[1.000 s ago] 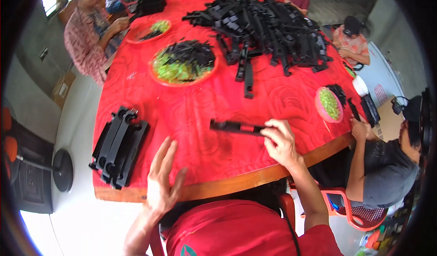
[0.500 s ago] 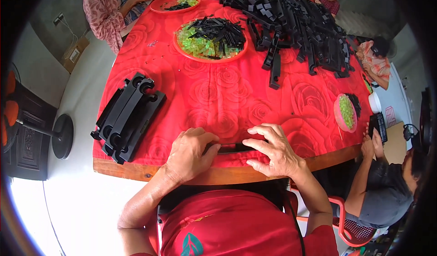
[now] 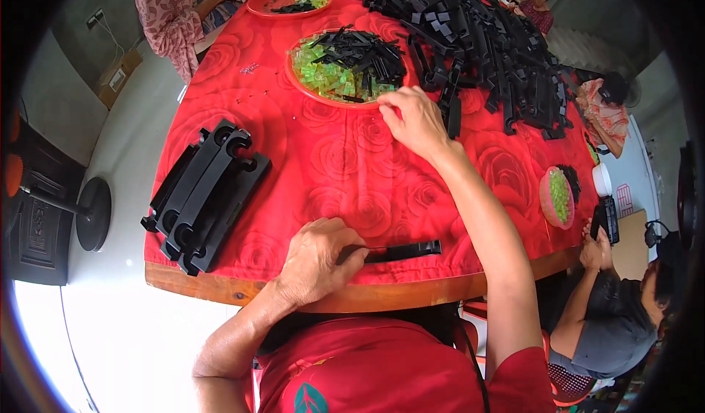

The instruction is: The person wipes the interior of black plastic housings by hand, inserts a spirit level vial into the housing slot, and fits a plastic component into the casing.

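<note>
My left hand is closed around one end of a long black plastic piece, which lies across the red tablecloth near the table's front edge. Its other end sticks out to the right. My right hand is stretched forward at the right rim of an orange plate. Thumb and fingers are bent together there; anything between them is too small to make out. The plate bears a heap of yellow-green translucent bits and thin black strips.
A stack of black plastic parts sits at the left edge. A large heap of similar parts covers the far right. Other plates and a pink bowl hold small bits. Several people work around the table, one person seated at right.
My right hand has left the black piece and moved forward to the orange plate. My left hand keeps hold of the piece, whose right end now shows.
</note>
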